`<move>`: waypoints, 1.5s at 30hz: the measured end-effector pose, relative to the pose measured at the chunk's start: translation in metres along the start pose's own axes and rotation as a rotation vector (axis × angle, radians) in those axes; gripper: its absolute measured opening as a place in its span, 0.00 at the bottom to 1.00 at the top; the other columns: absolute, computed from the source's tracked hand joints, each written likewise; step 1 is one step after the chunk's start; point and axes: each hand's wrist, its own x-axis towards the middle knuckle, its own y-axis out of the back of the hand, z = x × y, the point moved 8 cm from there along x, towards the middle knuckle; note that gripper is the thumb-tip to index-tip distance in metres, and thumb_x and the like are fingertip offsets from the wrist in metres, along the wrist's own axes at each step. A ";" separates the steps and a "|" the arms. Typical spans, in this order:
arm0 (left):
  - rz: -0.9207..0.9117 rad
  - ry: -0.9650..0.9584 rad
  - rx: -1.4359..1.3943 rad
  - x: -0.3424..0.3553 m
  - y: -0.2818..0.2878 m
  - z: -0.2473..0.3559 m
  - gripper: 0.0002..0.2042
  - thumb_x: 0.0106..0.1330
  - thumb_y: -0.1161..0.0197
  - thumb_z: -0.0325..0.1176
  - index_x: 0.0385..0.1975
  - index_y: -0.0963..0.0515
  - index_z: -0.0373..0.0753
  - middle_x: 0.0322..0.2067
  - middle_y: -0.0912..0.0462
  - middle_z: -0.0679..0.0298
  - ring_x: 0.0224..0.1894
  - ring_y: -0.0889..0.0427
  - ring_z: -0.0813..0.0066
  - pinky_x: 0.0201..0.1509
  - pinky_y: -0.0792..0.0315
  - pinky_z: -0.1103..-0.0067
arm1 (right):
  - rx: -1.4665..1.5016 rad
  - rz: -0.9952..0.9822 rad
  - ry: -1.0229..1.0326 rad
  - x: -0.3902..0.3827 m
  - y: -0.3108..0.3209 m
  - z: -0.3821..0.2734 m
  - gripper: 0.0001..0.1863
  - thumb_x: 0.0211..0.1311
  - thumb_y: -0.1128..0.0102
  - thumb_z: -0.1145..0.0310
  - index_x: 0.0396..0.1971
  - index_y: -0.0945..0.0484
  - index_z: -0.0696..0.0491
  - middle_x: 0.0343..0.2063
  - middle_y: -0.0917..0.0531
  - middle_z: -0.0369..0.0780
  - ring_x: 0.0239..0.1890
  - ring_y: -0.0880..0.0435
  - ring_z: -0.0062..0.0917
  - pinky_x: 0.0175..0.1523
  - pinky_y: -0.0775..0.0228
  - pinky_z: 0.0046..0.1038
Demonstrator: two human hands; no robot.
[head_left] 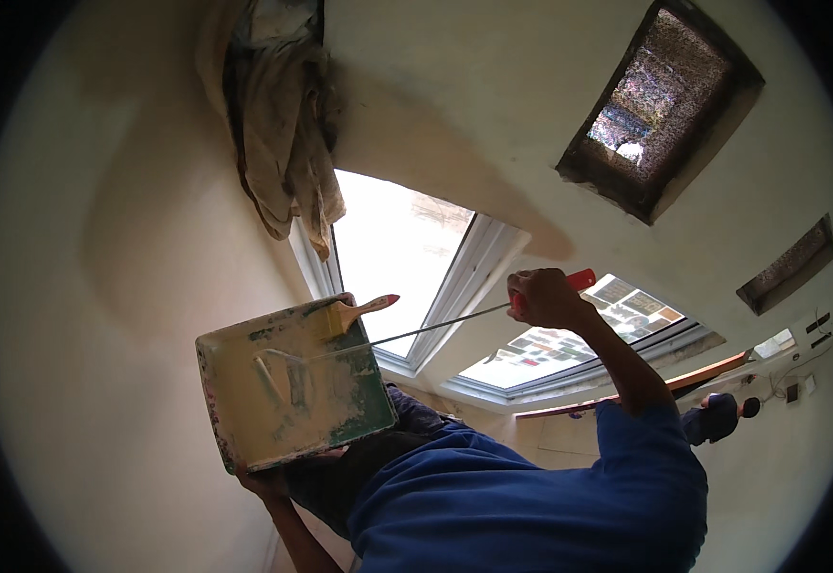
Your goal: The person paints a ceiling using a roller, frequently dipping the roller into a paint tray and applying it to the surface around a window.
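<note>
My left hand point(262, 483) grips the lower edge of a green paint tray point(374, 409) from below; most of its fingers are hidden under the tray. Cream paint coats much of the inside, and the rim is crusted. Raised at the right, my right hand point(542, 298) is wrapped round the red handle of a paint roller point(435, 327). The roller's thin metal rod runs left into the tray, where its end lies in the paint; the sleeve is hard to make out. A paintbrush point(367, 308) with a red-tipped handle rests across the tray's upper right edge.
Behind the tray is a bright window point(397, 248), with a second window point(569, 334) to its right. A stained cloth point(287, 124) hangs above. Dark-edged openings point(664, 105) sit in the pale wall. Another person point(712, 418) is farther off at the right.
</note>
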 end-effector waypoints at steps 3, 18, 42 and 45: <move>0.087 -0.115 0.230 -0.008 -0.002 0.007 0.32 0.55 0.49 0.50 0.57 0.38 0.35 0.54 0.34 0.52 0.57 0.35 0.55 0.59 0.38 0.61 | -0.030 0.066 -0.047 -0.012 0.002 -0.002 0.15 0.45 0.35 0.60 0.23 0.29 0.54 0.21 0.21 0.42 0.26 0.19 0.37 0.31 0.28 0.35; -0.015 -0.054 0.040 -0.006 -0.027 0.004 0.33 0.54 0.51 0.48 0.58 0.39 0.33 0.56 0.35 0.50 0.58 0.36 0.53 0.61 0.39 0.59 | 0.609 0.447 -0.463 -0.119 -0.163 0.004 0.16 0.37 0.28 0.66 0.26 0.26 0.52 0.19 0.21 0.40 0.24 0.19 0.30 0.30 0.27 0.28; 0.129 -1.283 1.399 -0.119 -0.086 0.052 0.28 0.32 0.26 0.22 0.40 0.27 0.34 0.51 0.29 0.49 0.49 0.26 0.58 0.50 0.29 0.63 | 1.063 0.923 -0.567 0.014 -0.244 -0.037 0.15 0.49 0.36 0.71 0.28 0.37 0.52 0.14 0.33 0.34 0.17 0.34 0.20 0.24 0.38 0.25; 0.073 -1.353 1.310 -0.129 -0.095 0.049 0.27 0.41 0.30 0.31 0.46 0.28 0.37 0.54 0.31 0.50 0.51 0.27 0.56 0.52 0.30 0.60 | 1.140 0.925 -0.542 0.035 -0.246 -0.051 0.16 0.50 0.35 0.72 0.27 0.38 0.52 0.14 0.34 0.34 0.17 0.35 0.20 0.23 0.39 0.24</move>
